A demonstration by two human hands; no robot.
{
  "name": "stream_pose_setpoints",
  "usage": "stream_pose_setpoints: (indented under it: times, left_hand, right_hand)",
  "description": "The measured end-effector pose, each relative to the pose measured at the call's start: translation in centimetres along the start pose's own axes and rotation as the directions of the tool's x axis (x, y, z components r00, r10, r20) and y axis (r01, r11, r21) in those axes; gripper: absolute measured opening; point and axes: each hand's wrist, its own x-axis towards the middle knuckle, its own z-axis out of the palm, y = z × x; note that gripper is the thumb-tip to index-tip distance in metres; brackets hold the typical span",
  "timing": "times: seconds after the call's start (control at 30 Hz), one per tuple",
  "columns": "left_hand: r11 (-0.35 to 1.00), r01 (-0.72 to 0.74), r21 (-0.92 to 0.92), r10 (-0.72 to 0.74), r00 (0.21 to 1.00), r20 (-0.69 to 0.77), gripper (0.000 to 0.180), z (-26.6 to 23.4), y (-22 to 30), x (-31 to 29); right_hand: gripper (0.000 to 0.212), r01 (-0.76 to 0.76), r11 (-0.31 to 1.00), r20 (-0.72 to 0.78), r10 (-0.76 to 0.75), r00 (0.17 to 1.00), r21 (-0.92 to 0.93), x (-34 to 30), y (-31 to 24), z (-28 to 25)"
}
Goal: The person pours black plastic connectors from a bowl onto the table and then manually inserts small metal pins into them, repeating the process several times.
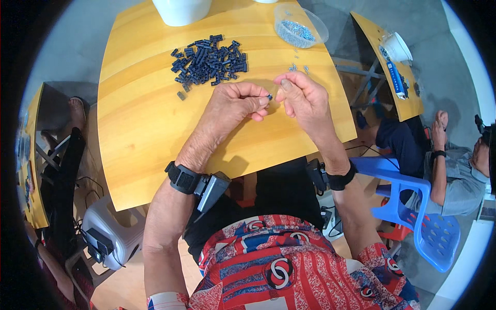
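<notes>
My left hand (238, 102) pinches a small black plastic piece (269, 96) between thumb and fingertips, above the wooden table. Close on its right, my right hand (305, 99) has thumb and forefinger pressed together; anything between them is too small to make out. The two hands are slightly apart. Beyond my left hand lies a heap of small black plastic pieces (209, 62), with one stray piece (181, 95) at its near left. A few tiny silvery parts (293, 67) lie loose just beyond my right hand.
A clear round tub (321, 32) of small silvery parts stands at the table's (139, 150) far right corner. A white container (182, 11) stands at the far edge. To the right, a person (452, 170) sits near a blue plastic chair (398, 191). A grey stool (116, 232) stands at left.
</notes>
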Motion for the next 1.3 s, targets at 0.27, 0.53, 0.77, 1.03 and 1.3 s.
stream_pose_setpoints:
  times: [0.27, 0.53, 0.77, 1.03, 1.3]
  left_hand:
    - [1.000, -0.008, 0.007, 0.008, 1.000, -0.031, 0.011, 0.5, 0.5, 0.1]
    - [1.000, 0.010, 0.020, -0.010, 0.999, -0.047, 0.010, 0.4, 0.5, 0.0]
    - [0.999, -0.034, 0.025, 0.035, 0.998, -0.056, 0.010, 0.1, 0.1, 0.1]
    - [0.998, -0.068, -0.016, 0.067, 0.997, -0.050, 0.010, 0.6, 1.4, -0.4]
    - [0.940, -0.342, 0.009, 0.324, 0.881, -0.345, 0.018, -4.2, 5.5, -4.0]
  right_hand:
    - [0.006, 0.286, 0.903, -0.074, -0.325, 0.943, -0.320, -1.4, -0.1, 0.7]
    - [0.010, 0.499, 0.639, 0.073, -0.572, 0.817, -0.585, -1.4, -0.7, 0.6]
    - [0.007, 0.552, 0.470, 0.183, -0.624, 0.759, -0.689, -0.8, -0.2, 1.5]
    - [0.007, 0.301, 0.927, -0.014, -0.312, 0.950, -0.223, -0.6, -0.7, 0.3]
    - [0.012, -0.061, 0.996, 0.045, 0.058, 0.997, 0.068, 0.3, -1.8, 2.2]
